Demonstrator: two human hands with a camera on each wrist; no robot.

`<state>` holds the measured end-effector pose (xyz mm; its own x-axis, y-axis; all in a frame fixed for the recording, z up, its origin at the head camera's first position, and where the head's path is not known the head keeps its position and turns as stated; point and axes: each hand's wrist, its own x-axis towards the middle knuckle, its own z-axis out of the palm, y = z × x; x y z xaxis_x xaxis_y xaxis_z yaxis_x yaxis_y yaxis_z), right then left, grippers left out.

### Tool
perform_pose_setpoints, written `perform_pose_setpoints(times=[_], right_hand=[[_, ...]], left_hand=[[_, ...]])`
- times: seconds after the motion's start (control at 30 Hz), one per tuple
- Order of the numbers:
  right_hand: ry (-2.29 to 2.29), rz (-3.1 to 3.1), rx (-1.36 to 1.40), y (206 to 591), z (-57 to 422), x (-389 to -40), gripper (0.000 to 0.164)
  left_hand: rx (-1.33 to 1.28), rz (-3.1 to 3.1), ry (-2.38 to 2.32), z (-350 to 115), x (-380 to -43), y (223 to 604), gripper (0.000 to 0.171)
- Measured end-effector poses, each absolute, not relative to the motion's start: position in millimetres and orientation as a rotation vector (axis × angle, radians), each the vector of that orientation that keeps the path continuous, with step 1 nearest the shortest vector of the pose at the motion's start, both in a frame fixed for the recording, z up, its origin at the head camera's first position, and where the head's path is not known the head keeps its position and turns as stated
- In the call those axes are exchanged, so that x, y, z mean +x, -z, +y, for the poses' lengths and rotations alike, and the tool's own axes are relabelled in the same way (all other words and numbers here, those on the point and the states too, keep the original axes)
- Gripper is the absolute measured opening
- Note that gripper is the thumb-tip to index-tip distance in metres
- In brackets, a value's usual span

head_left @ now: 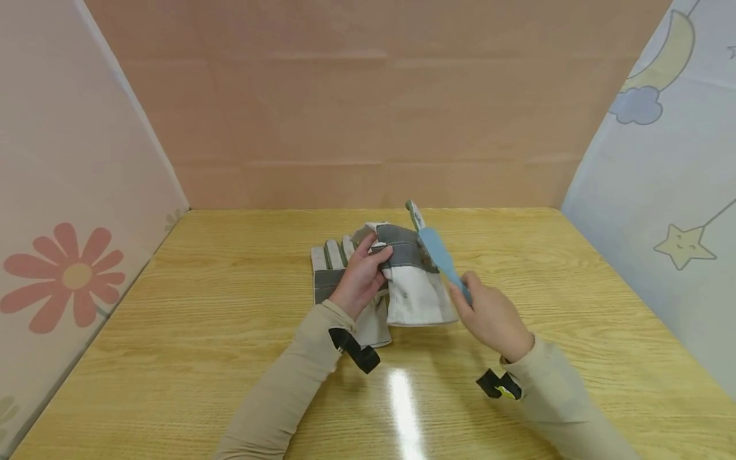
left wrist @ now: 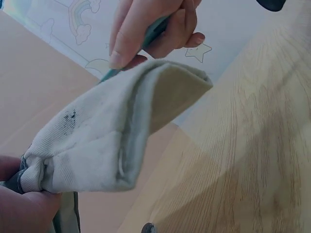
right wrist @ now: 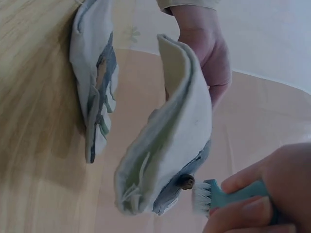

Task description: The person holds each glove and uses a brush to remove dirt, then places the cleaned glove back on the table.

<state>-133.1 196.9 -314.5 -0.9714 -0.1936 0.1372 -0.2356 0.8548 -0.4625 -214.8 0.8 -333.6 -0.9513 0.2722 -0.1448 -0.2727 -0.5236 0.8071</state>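
My left hand grips a white canvas work glove with a grey band, thumb and fingers at its edge, and holds it up over the table. In the left wrist view its open cuff faces the camera, with a small dark smudge on the cloth. My right hand holds a light blue brush by the handle. White bristles show in the right wrist view, right at a dark brown spot on the grey band.
A second, matching glove lies on the wooden table under and left of the held one, partly hidden by my left hand. A pinkish-brown backdrop stands behind the table, with patterned panels at both sides.
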Motion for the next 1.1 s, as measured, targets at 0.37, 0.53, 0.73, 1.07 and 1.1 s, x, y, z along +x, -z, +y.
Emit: perform_pose_setpoints(times=[0.37,0.53,0.73,1.07,1.1], right_hand=[[-0.812,-2.922,0.381,310,192,-133,0.03],[-0.762,-2.953,0.398,312,192,-129,0.026],[-0.696,-2.971,0.413,309,198,-122,0.022],[-0.685,-3.02,0.379,296,207,-118,0.025],[-0.692,-3.018,0.368,295,207,-118,0.026]], left_hand=[[0.005,1.344,-2.486,2,-213,332,0.058],[-0.006,1.348,-2.504,0,-215,332,0.057],[0.004,1.372,-2.505,-1,-217,333,0.055],[0.017,1.412,-2.472,-1,-216,333,0.052],[0.006,1.407,-2.473,-1,-216,333,0.053]])
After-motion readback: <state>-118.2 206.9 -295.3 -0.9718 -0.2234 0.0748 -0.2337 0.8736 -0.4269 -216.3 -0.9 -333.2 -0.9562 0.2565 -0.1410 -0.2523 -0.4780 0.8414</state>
